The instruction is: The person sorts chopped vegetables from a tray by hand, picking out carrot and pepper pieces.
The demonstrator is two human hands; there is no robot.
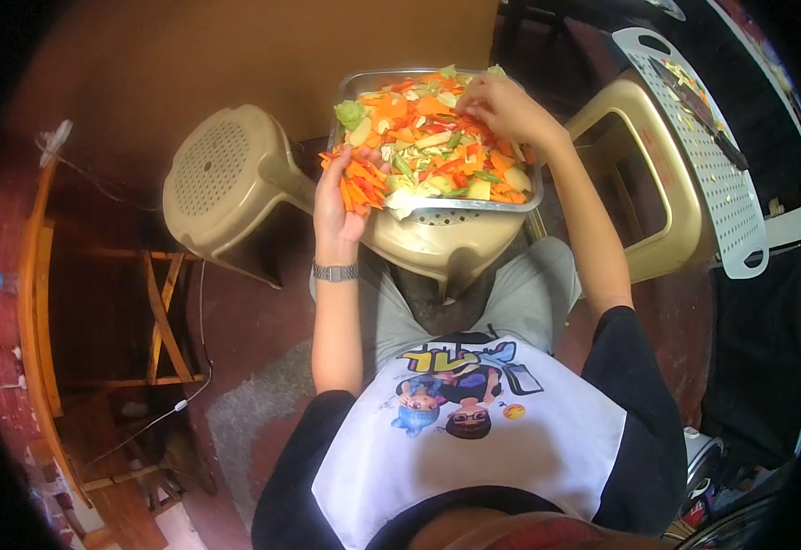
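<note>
A metal tray (pixel 460 207) full of cut vegetables (pixel 433 137), orange, red, green and pale, rests on a beige plastic stool (pixel 442 246) in front of me. At the tray's left side, my left hand (pixel 344 197) is palm up and holds a heap of orange and red vegetable strips (pixel 360 181). Over the tray's upper right part, my right hand (pixel 501 108) has its fingers bent down at the vegetables. Its fingertips are close together, and what they hold, if anything, is too small to make out.
A beige stool (pixel 222 174) stands on the left. On the right, another stool (pixel 634 119) is beside a perforated white cutting board (pixel 726 183) with a dark knife (pixel 735 147) and vegetable bits on it. A wooden frame (pixel 164 316) is at the far left.
</note>
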